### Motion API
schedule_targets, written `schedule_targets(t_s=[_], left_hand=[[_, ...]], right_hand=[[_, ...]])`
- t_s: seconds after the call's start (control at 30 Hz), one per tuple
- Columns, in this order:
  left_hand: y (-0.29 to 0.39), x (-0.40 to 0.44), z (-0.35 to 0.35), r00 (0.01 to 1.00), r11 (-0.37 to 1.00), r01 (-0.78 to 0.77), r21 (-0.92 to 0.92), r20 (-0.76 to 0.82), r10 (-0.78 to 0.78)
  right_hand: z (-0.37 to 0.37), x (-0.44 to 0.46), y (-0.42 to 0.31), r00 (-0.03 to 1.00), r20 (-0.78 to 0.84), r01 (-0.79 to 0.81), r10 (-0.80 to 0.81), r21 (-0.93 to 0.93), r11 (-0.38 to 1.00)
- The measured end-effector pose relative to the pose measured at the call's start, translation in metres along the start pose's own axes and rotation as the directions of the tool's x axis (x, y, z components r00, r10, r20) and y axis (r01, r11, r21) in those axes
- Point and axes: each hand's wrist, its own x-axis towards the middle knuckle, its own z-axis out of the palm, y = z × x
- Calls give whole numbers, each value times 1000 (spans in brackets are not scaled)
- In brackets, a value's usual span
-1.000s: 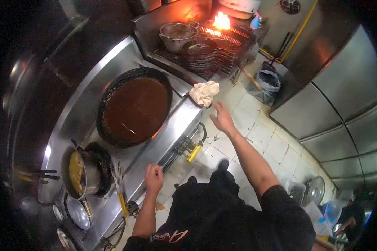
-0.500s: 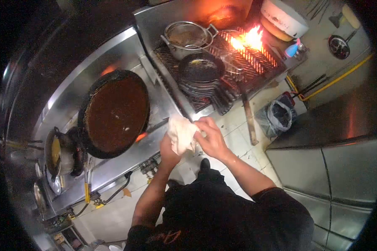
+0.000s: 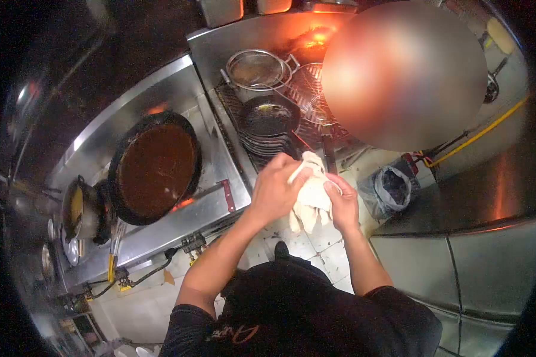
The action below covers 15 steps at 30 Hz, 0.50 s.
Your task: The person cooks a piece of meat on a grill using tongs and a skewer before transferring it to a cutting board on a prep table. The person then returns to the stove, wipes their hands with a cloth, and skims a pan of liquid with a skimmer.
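In front of my body, both hands hold a crumpled off-white cloth point(image 3: 313, 199). My left hand point(image 3: 274, 189) is closed on its left side, fingers bent over the upper edge. Gripping the right side is my right hand point(image 3: 343, 205), thumb pressed on the fabric. Loose folds hang below the fingers. Just beyond the cloth lies a stack of black skillets point(image 3: 268, 119) on the grill. A red handle point(image 3: 228, 196) rests on the steel stove edge left of my left hand; what it belongs to cannot be made out.
A wide black pan of dark brown liquid point(image 3: 158, 169) sits on the left stove, beside a smaller pot point(image 3: 83, 211). Behind the skillets stand a metal pot point(image 3: 253, 70) and a round wire rack point(image 3: 315, 92). A lined bin point(image 3: 393, 187) is at right. A blurred patch hides the upper right.
The cloth and both hands have moved right; the cloth now hangs in looser folds. The red handle shows on the stove edge. A blurred patch now covers the grill's right side.
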Motion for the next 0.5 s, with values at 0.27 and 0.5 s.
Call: schedule_targets(t_s=[0.27,0.5], left_hand=[[42,27,29,979,625,201,-754,124,-164],[83,19,39,965,873,-216,-437,41,259]], right_hand=[[-36,3,46,980,28,-188,197,456,870],[-23,-36,23,932,357,-246,-57,743,623]])
